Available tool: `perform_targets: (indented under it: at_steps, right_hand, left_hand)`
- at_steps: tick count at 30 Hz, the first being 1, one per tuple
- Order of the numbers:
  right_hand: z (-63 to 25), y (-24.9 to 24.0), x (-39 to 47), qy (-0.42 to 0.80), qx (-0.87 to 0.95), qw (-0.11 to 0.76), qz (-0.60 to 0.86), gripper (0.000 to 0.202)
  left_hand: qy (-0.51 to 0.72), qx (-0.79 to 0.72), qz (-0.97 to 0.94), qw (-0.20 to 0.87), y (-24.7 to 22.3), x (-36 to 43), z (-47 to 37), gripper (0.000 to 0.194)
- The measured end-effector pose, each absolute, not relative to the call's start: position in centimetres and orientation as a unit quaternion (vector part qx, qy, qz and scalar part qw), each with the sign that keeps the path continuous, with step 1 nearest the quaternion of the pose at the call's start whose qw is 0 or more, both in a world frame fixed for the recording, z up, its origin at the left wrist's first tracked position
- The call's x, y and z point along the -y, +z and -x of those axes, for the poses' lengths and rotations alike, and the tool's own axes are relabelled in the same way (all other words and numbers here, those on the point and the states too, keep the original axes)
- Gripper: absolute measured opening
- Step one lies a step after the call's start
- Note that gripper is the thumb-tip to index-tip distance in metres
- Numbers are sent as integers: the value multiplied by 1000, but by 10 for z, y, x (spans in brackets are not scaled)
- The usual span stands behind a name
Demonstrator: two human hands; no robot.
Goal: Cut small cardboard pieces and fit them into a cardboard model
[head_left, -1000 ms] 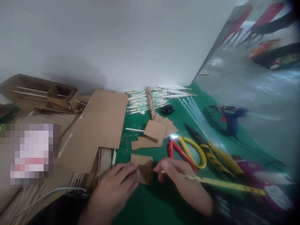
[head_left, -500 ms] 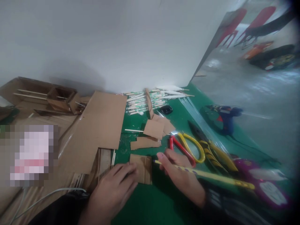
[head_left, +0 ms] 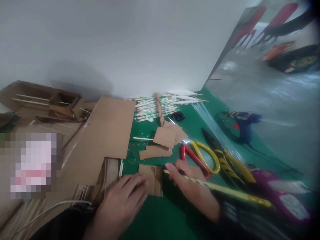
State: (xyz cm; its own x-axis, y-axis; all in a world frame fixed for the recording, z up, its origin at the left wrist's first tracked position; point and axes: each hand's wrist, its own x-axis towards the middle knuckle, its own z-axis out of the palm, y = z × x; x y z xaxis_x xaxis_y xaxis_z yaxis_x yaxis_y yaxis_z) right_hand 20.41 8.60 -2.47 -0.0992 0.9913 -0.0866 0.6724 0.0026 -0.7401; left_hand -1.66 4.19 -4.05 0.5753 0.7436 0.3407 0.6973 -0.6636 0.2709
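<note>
A small brown cardboard piece (head_left: 153,181) lies on the green table. My left hand (head_left: 122,203) rests over its left edge, fingers together and pressing on it. My right hand (head_left: 191,183) pinches a yellow pencil (head_left: 225,190), whose dark tip is at the right edge of the piece. Just above lie a cardboard strip (head_left: 153,152) and a square cardboard piece (head_left: 164,136). Scissors with red and yellow handles (head_left: 207,158) are beside my right hand.
Large cardboard (head_left: 110,128) and an open cardboard box (head_left: 66,103) are on the left. Wrapped sticks (head_left: 150,108) lie by the wall. Pliers (head_left: 228,160), a blue glue gun (head_left: 243,123) and a purple object (head_left: 272,186) stand to the right.
The view has shifted slightly. My right hand and the pencil are at nearly the same place, and my left hand still rests on the cardboard piece.
</note>
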Motion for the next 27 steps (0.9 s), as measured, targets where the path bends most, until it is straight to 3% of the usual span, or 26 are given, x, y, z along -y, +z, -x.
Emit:
perform_targets:
  at_steps: [27]
  right_hand:
    - [-206, -29, -86, 323, 691, 236, 602, 45]
  left_hand:
    - [183, -385, -904, 11, -38, -44, 16, 24]
